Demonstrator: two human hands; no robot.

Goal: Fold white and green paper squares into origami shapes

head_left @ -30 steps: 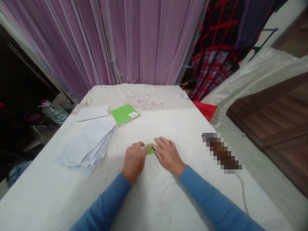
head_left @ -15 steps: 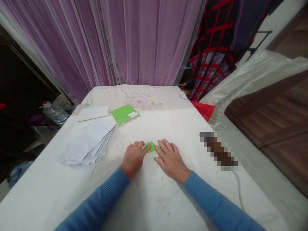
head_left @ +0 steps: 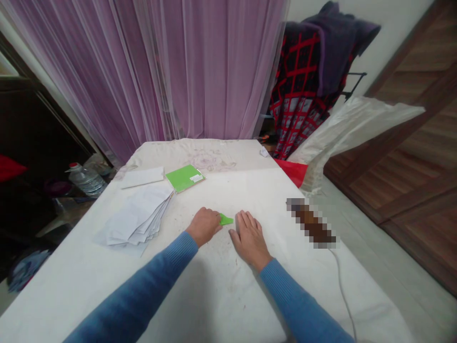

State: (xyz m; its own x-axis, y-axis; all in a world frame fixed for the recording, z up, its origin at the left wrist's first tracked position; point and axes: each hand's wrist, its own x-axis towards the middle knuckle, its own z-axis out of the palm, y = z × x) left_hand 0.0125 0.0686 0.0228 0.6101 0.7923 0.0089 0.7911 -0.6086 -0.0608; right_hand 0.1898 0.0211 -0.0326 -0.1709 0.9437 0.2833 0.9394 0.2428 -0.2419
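A small folded piece of green paper [head_left: 226, 219] lies near the middle of the white-covered table. My left hand [head_left: 206, 226] is closed on its left end, fingers curled over it, so that part of the paper is hidden. Just right of the paper, my right hand [head_left: 250, 239] rests flat on the tablecloth with its fingers stretched out. A narrow gap shows between its fingertips and the paper's right tip.
A pack of green paper [head_left: 184, 178] lies beyond my left hand, beside a white pad [head_left: 143, 177]. Loose white sheets [head_left: 137, 216] are heaped at the left. A pixelated brown object [head_left: 312, 223] with a cord lies near the right edge.
My right hand has come off the green paper and lies beside it. My left fingers have curled around the paper's left end. The view has tilted up slightly.
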